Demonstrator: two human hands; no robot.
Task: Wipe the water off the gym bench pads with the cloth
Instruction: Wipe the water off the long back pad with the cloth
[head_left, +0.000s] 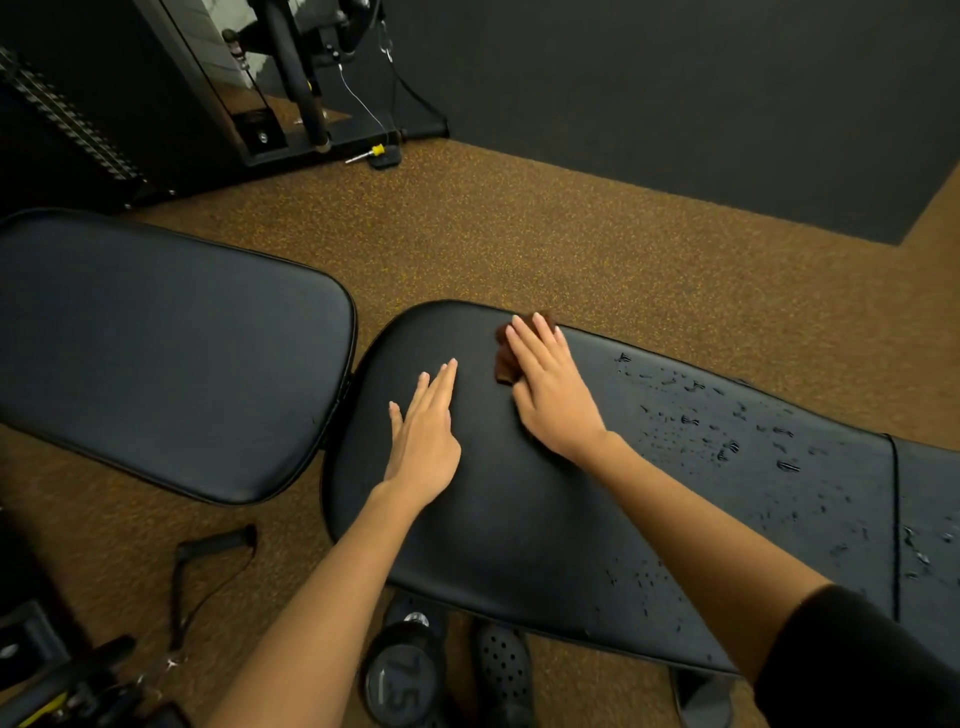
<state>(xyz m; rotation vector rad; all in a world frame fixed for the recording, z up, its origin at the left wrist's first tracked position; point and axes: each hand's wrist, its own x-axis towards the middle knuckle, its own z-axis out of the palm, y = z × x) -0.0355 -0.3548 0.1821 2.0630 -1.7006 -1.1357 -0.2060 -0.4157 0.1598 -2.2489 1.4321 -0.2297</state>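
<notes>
Mostly hidden, brown cloth (506, 358) lies crumpled under flat, straight-fingered right hand (550, 395).

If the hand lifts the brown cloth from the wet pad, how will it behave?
The brown cloth looks bunched under the right hand, so it is probably floppy and light. Droplets remain nearby, so it may feel damp.
</notes>
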